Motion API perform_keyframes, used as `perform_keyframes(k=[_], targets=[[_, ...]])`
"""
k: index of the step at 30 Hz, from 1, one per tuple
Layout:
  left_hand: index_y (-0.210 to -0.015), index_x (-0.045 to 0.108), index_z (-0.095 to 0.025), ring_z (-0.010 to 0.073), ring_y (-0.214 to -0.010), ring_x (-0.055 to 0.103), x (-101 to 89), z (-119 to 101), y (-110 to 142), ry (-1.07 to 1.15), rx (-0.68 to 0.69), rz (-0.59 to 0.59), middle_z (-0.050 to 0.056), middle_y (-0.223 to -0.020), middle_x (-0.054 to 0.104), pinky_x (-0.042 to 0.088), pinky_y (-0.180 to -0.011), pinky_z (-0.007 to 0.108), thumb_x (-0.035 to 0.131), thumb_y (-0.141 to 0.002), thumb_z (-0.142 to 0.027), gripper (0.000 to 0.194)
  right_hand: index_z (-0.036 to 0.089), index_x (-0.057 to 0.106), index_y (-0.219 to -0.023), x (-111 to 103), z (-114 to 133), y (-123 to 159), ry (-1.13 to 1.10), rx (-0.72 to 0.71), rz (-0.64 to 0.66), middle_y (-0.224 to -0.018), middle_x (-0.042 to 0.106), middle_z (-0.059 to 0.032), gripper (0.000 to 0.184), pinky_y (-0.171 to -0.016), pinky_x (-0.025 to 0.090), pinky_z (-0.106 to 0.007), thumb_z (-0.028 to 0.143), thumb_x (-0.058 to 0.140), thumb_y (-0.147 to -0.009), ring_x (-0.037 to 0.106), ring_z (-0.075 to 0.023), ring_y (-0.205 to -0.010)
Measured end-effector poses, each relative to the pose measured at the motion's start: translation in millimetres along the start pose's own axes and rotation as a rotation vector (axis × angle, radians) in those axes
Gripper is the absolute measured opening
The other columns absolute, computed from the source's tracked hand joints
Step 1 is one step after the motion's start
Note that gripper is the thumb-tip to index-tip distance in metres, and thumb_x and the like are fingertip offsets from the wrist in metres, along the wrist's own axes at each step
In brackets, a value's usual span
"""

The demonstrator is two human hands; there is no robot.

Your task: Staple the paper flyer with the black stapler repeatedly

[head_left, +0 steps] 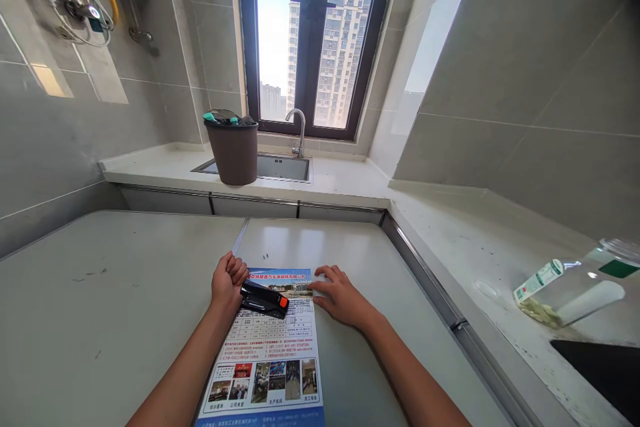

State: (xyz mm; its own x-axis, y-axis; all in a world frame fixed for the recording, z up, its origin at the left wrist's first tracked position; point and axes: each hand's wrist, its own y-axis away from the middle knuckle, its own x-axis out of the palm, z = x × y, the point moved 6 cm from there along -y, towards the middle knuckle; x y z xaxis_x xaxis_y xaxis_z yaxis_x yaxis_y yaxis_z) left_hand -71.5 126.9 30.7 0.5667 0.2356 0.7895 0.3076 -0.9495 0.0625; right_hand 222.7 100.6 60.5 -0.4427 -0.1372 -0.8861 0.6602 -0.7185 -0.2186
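Note:
A printed flyer (267, 351) with a blue border, red and black text and several photos lies on the pale tabletop. Across its upper left part sits a black stapler (265, 300) with an orange-red button at its right end. My left hand (229, 281) is closed at the flyer's upper left corner, its curled fingers against the stapler's left end, which is partly hidden there. On the flyer's upper right edge rest the fingers of my right hand (340, 295), spread apart and holding nothing. Tiny dark bits, perhaps staples (265, 256), lie just beyond the flyer.
Beyond the table runs a white counter (345, 177) with a sink (285, 167), a faucet (300, 133) and a filled brown bin (233, 152). On the right-hand counter stands a clear jar (595, 287), beside a black opening or panel (600, 373). A window is behind the sink.

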Motion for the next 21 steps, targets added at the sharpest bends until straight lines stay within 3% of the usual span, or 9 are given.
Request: perform_keyframes(k=[4,9,16,21], targets=[[-0.056,0.024,-0.022,0.0065,-0.035,0.019,-0.6,0.3,-0.7,0.006,0.003,0.001,-0.010,-0.044,0.022,0.017,-0.035,0.025,0.065,-0.087,-0.025,0.052,0.039,0.050,-0.146,7.5,25.7,-3.6,0.020,-0.127,0.080,-0.157,0.043,-0.0033,0.046,-0.113,0.033,-0.050,0.035,0.059,-0.100,0.039,-0.0300,-0.141],[-0.055,0.027,-0.021,0.0066,-0.035,0.020,-1.8,-0.1,-1.0,0.018,0.013,-0.002,-0.009,-0.043,0.024,0.015,-0.035,0.026,0.064,-0.088,-0.023,0.050,0.038,0.035,-0.156,27.3,46.3,-6.3,-0.033,-0.198,0.154,-0.161,0.039,-0.0034,0.062,-0.118,0.026,-0.045,0.045,0.060,-0.099,0.037,-0.0282,-0.146],[-0.054,0.027,-0.021,0.0067,-0.035,0.020,-0.2,-4.3,2.2,0.061,0.012,-0.007,-0.009,-0.043,0.024,0.015,-0.036,0.027,0.061,-0.090,-0.021,0.049,0.041,0.038,-0.153,37.3,38.1,-8.8,-0.057,-0.130,0.154,-0.158,0.042,-0.0048,0.079,-0.123,0.011,-0.054,0.059,0.074,-0.086,0.035,-0.0319,-0.146],[-0.056,0.023,-0.020,0.0072,-0.036,0.020,3.6,-9.6,6.8,0.110,0.028,-0.001,-0.008,-0.043,0.023,0.016,-0.037,0.028,0.061,-0.090,-0.021,0.051,0.042,0.046,-0.148,32.5,30.6,-9.4,-0.093,-0.108,0.164,-0.155,0.047,-0.0036,0.077,-0.122,0.012,-0.056,0.056,0.080,-0.080,0.040,-0.0327,-0.143]])
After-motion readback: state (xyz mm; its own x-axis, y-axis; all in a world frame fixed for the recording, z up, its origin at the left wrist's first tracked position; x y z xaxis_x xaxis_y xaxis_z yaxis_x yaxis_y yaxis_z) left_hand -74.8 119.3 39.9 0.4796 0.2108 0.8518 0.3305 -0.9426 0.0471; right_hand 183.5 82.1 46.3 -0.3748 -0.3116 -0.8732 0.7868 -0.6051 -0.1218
